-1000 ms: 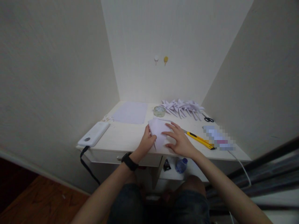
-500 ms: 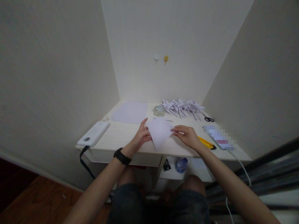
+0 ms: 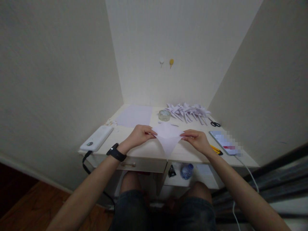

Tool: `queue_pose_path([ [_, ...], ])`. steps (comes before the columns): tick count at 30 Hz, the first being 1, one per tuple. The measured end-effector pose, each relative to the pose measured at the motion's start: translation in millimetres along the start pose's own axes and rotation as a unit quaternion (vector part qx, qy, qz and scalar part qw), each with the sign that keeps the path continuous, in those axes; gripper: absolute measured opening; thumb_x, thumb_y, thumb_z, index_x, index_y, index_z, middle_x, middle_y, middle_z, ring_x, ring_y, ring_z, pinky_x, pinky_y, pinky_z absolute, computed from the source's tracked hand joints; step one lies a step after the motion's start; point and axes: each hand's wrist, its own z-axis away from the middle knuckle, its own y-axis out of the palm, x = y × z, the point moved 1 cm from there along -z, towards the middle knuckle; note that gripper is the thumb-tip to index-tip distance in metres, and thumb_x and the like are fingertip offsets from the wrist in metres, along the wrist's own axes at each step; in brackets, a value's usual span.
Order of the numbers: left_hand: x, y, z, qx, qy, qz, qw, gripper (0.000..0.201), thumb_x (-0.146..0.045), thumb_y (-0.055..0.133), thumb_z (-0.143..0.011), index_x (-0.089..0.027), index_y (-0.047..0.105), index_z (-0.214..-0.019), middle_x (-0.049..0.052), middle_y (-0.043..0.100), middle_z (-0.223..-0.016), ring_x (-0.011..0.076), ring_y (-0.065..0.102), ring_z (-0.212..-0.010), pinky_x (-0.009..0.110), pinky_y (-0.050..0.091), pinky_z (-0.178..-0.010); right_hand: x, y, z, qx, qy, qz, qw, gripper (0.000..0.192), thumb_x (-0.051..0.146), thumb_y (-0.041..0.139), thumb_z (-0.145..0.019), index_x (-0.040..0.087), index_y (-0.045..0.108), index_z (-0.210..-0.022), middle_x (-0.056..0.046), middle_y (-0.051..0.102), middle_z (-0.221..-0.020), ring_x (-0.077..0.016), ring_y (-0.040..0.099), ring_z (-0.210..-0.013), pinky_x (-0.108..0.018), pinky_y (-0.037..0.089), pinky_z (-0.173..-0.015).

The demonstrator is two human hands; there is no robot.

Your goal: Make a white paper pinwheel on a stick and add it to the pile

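A piece of white paper (image 3: 167, 138) is stretched between my two hands above the front of the desk, one corner pointing toward me. My left hand (image 3: 141, 134) pinches its left corner between thumb and fingers. At the opposite corner, my right hand (image 3: 195, 138) pinches the paper the same way. Creases seem to cross its middle, where the sheet bends. Just beyond the paper sits a roll of clear tape (image 3: 164, 115). Folded white paper pinwheels (image 3: 189, 112) lie heaped at the back right.
Flat white sheets (image 3: 134, 115) lie at the back left, with a white device (image 3: 97, 138) in front. Scissors (image 3: 215, 124), a tablet or phone (image 3: 223, 142) and a yellow-black cutter (image 3: 216, 149) lie on the right. A plastic bottle (image 3: 187, 171) stands on the shelf below.
My left hand has gone from spread fingers beside the paper to pinching its left corner. The sheet is now pulled wider and bends in the middle. My right hand has shifted slightly right.
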Motion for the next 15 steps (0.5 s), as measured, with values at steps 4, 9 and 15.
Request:
queue_pose_path([
  [4, -2, 12.1, 6, -0.071, -0.134, 0.127, 0.980, 0.016, -0.032, 0.077, -0.074, -0.016, 0.077, -0.074, 0.006, 0.076, -0.075, 0.0180, 0.070, -0.072, 0.026, 0.053, -0.069, -6, 8, 7, -0.055, 0.151, -0.145, 0.976, 0.031, 0.046, 0.086, -0.058, 0.020, 0.077, -0.072, -0.006, 0.076, -0.073, -0.0226, 0.071, -0.073, -0.039, 0.059, -0.079],
  [9, 5, 37.5, 9, -0.149, -0.288, 0.336, 0.884, 0.029, -0.033, 0.084, -0.068, -0.010, 0.067, -0.073, 0.010, 0.074, -0.074, 0.0174, 0.071, -0.067, 0.023, 0.055, -0.061, -17, 28, 16, -0.111, 0.288, -0.339, 0.889, 0.039, 0.041, 0.093, -0.044, 0.016, 0.069, -0.062, -0.003, 0.070, -0.063, -0.0170, 0.068, -0.062, -0.033, 0.061, -0.068],
  [15, 9, 48.2, 12, -0.117, -0.366, 0.358, 0.851, 0.037, -0.015, 0.078, -0.074, -0.017, 0.045, -0.091, 0.005, 0.068, -0.060, 0.0174, 0.067, -0.051, 0.022, 0.052, -0.046, -26, 32, 19, -0.107, 0.275, -0.170, 0.940, 0.039, 0.040, 0.084, -0.057, 0.018, 0.064, -0.082, -0.003, 0.069, -0.069, -0.0208, 0.066, -0.063, -0.041, 0.059, -0.064],
])
